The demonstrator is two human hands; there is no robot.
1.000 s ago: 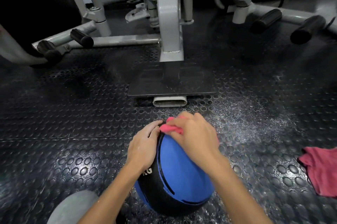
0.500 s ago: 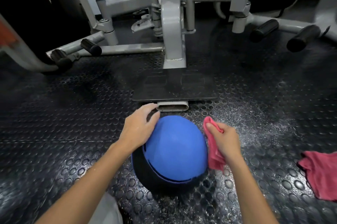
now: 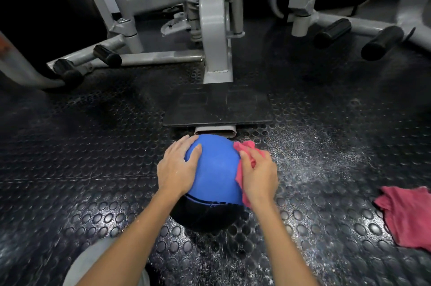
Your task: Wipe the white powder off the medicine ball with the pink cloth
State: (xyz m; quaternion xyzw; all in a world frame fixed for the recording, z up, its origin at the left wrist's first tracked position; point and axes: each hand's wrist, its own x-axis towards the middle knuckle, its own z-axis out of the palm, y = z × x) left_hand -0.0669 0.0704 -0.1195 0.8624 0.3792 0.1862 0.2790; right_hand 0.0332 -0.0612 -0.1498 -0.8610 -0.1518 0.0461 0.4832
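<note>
A blue and black medicine ball (image 3: pixel 215 169) sits on the studded rubber floor in front of me, blue panel up. My left hand (image 3: pixel 177 169) lies flat on the ball's left side with straight fingers, steadying it. My right hand (image 3: pixel 260 175) presses a crumpled pink cloth (image 3: pixel 243 153) against the ball's right side, fingers wrapped over the cloth. Little powder shows on the blue panel. The ball's underside is hidden.
White powder (image 3: pixel 310 159) is scattered on the black floor right of the ball. A second pink cloth (image 3: pixel 408 218) lies at the right edge. A grey gym machine (image 3: pixel 215 36) with a black footplate (image 3: pixel 219 105) stands just behind the ball. My knee (image 3: pixel 93 264) shows bottom left.
The ball has rolled so the blue panel faces up. My right hand with the cloth went from the top of the ball to its right side and now presses there.
</note>
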